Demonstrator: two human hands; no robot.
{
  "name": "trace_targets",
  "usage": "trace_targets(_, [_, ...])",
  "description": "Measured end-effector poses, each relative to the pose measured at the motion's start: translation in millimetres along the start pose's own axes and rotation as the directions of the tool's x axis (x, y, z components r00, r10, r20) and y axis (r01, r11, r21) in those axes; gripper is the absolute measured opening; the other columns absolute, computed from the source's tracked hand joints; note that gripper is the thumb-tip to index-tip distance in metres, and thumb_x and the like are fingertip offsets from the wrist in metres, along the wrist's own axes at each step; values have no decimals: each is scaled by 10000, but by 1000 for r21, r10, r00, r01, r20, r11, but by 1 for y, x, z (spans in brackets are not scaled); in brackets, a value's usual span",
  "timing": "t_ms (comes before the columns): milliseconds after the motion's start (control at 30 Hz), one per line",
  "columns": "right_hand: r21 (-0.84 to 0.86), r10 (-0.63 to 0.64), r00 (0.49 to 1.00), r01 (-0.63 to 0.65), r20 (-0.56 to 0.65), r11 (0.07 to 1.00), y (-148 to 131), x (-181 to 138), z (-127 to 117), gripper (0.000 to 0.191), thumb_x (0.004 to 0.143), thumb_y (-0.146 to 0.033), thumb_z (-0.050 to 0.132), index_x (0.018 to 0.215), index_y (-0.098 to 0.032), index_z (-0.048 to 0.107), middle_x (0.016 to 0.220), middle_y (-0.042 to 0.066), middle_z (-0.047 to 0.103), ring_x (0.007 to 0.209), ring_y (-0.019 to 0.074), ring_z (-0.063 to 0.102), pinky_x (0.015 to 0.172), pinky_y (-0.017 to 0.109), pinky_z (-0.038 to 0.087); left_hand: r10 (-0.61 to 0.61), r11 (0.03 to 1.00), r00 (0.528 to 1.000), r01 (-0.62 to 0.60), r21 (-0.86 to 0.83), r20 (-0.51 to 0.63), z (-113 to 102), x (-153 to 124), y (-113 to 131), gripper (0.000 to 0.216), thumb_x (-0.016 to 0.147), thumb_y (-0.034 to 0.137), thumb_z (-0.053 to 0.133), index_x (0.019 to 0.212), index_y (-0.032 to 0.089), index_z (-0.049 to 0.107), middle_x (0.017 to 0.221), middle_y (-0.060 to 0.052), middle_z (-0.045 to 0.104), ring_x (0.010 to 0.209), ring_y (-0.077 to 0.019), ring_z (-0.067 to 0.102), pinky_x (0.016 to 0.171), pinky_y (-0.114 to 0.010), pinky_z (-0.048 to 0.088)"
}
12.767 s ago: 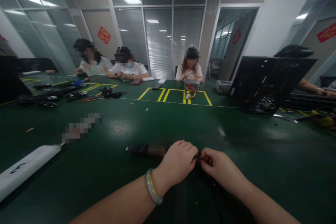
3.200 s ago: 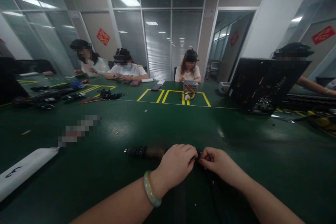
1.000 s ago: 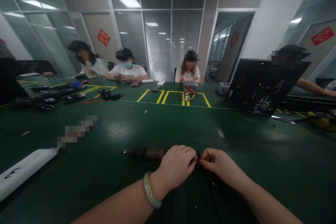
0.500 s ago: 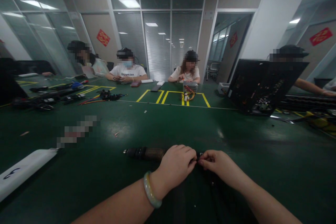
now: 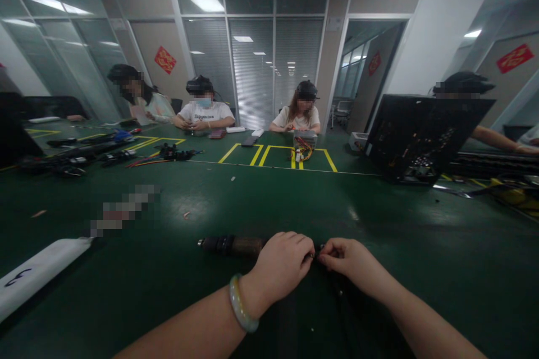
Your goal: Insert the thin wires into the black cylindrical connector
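A dark, rod-shaped electric screwdriver lies across the green table, its metal tip pointing left. My left hand, with a pale bangle at the wrist, is closed over the rear part of the tool and hides it. Close beside it, my right hand is pinched with thumb and fingertips at the tool's back end. What those fingertips hold is too small and dark to make out. A dark cable-like strip runs below the right hand toward me, barely visible against the table.
A white power strip-like bar lies at left. Black cables and parts sit farther back. A wired metal box stands mid-table, a black computer case at right. Several people sit around the table's far side.
Both hands stay almost where they were, with only a tiny shift of the fingers. The electric screwdriver has not moved.
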State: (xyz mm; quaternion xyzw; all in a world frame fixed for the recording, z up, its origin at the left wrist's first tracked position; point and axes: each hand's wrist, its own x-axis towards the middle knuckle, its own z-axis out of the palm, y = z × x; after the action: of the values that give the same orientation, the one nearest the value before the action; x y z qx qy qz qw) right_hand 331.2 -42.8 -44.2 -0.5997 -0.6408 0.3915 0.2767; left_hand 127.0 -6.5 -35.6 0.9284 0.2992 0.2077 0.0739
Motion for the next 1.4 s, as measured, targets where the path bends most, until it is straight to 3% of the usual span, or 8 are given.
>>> trace_targets(300, [-19, 9, 1000, -9, 5, 1000, 1, 0, -1, 177, 844, -339, 644, 817, -172, 696, 713, 6, 681, 654, 156, 604, 556, 206, 403, -10, 999, 1000, 10, -36, -12, -1, -1, -1, 127, 869, 233, 631, 982, 208, 578, 956, -11, 637, 908, -209, 584, 821, -350, 436])
trace_targets(567, [-9, -5, 1000, 6, 9, 1000, 2, 1, 0, 173, 852, -333, 633, 836, -174, 699, 717, 1, 679, 653, 150, 601, 563, 205, 405, 16, 999, 1000, -16, -52, -7, -2, 0, 0, 79, 873, 161, 605, 927, 215, 586, 966, 7, 640, 912, -192, 579, 827, -339, 426])
trace_targets(900, [-12, -12, 1000, 12, 4, 1000, 10, 4, 0, 168, 851, -333, 646, 823, -176, 698, 693, -5, 679, 626, 143, 604, 537, 191, 400, -53, 997, 998, 52, -50, -16, 1, -1, -1, 117, 868, 230, 638, 965, 215, 574, 944, 3, 636, 899, -198, 589, 832, -342, 435])
trace_targets(1400, [-6, -18, 1000, 18, -14, 1000, 4, 1, 1, 157, 841, -316, 655, 801, -174, 706, 700, 1, 682, 641, 143, 592, 554, 195, 397, -35, 998, 999, 35, -55, -16, 1, -1, -1, 134, 865, 201, 628, 985, 216, 569, 1025, -5, 636, 957, -193, 593, 899, -344, 441])
